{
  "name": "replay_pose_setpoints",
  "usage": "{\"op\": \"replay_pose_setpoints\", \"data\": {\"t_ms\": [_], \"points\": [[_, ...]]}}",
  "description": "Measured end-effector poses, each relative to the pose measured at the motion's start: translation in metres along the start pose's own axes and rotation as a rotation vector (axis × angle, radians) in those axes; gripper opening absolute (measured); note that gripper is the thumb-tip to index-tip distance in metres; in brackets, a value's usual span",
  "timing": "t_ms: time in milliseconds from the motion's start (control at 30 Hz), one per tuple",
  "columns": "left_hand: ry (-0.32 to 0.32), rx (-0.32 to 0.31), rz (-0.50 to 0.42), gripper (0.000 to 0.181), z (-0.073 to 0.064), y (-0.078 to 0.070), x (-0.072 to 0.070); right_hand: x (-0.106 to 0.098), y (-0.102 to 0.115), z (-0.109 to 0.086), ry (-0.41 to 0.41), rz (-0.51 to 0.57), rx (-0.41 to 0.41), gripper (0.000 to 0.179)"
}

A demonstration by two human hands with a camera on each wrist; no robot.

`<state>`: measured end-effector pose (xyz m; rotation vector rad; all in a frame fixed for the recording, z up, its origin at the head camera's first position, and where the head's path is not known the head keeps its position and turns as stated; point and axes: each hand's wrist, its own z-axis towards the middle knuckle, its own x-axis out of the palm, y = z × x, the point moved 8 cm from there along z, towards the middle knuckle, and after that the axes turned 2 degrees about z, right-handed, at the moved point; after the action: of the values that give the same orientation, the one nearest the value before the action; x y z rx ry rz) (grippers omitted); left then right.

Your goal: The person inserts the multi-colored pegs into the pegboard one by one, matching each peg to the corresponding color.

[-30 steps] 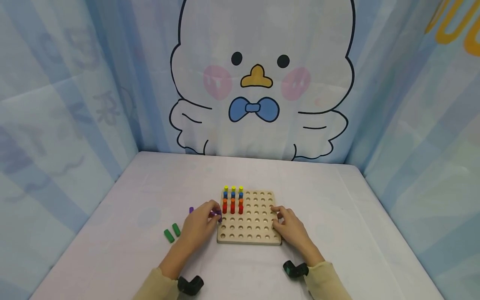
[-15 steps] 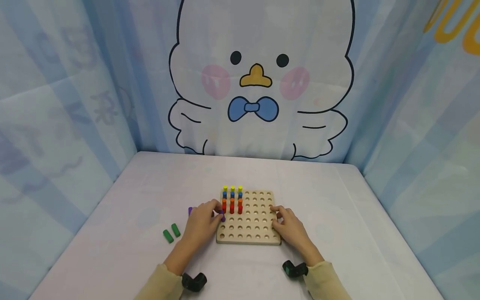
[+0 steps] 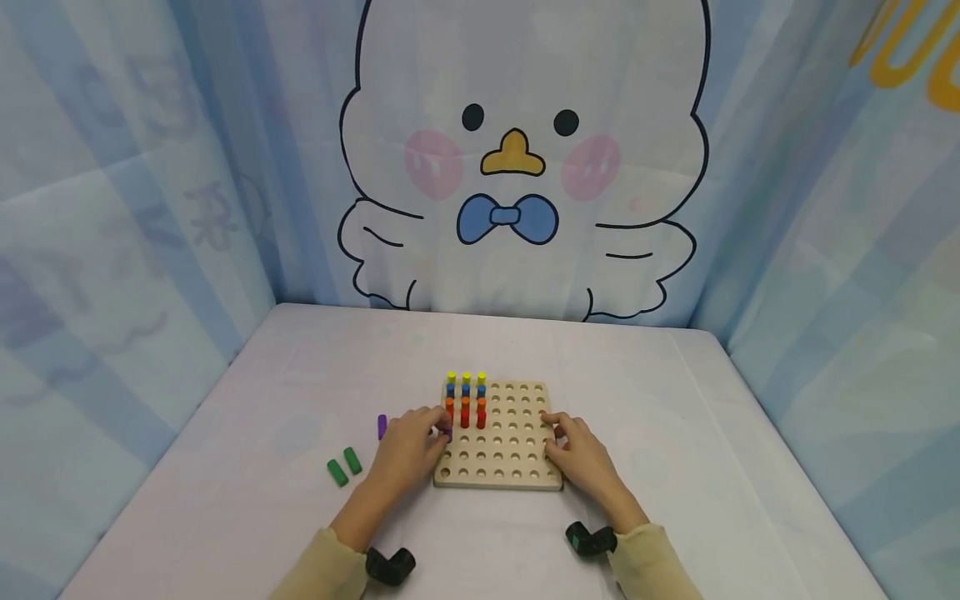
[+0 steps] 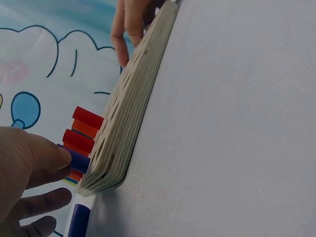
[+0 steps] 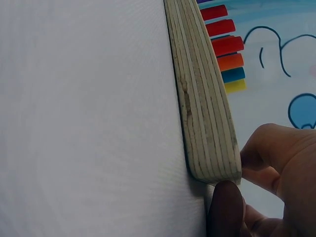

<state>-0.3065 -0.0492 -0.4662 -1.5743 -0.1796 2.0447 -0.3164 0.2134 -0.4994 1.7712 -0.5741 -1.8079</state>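
A square wooden pegboard (image 3: 517, 481) lies on the table with rows of round holes. Yellow pegs (image 3: 467, 377), blue pegs (image 3: 466, 390), orange pegs (image 3: 481, 403) and red pegs (image 3: 465, 418) stand upright in its far left part. My left hand (image 3: 405, 452) pinches a purple peg (image 4: 79, 160) between thumb and finger at the board's left edge, in front of the red row. In the left wrist view its lower end meets the board's top; whether it is inside a hole is unclear. My right hand (image 3: 588, 462) grips the board's right edge with thumb and bent fingers.
Another purple peg (image 3: 382, 427) lies on the table left of the board, beside my left hand. Two green pegs, a nearer one (image 3: 337, 472) and a farther one (image 3: 352, 459), lie further left. A printed curtain (image 3: 517, 275) hangs behind the table's far edge.
My left hand has moved slightly right, bringing the purple peg from beside the board to over its left edge. The right hand stays on the board's right side.
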Motion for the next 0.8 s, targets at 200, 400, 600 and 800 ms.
{"op": "replay_pose_setpoints", "data": {"t_ms": [200, 400, 600, 800], "points": [[0.004, -0.022, -0.025, 0.018, -0.001, 0.002, 0.0, 0.0, 0.001, 0.0, -0.001, 0.0, 0.003, 0.042], [0.032, -0.132, -0.103, 0.036, -0.001, 0.017, -0.004, 0.001, 0.0, 0.0, 0.0, 0.002, -0.002, 0.042], [0.024, -0.196, -0.068, 0.049, 0.001, 0.04, -0.02, 0.002, 0.0, 0.0, 0.005, 0.002, -0.003, 0.041], [0.076, -0.186, 0.01, 0.041, 0.002, 0.048, -0.022, 0.0, -0.001, 0.001, -0.003, -0.004, 0.001, 0.041]]}}
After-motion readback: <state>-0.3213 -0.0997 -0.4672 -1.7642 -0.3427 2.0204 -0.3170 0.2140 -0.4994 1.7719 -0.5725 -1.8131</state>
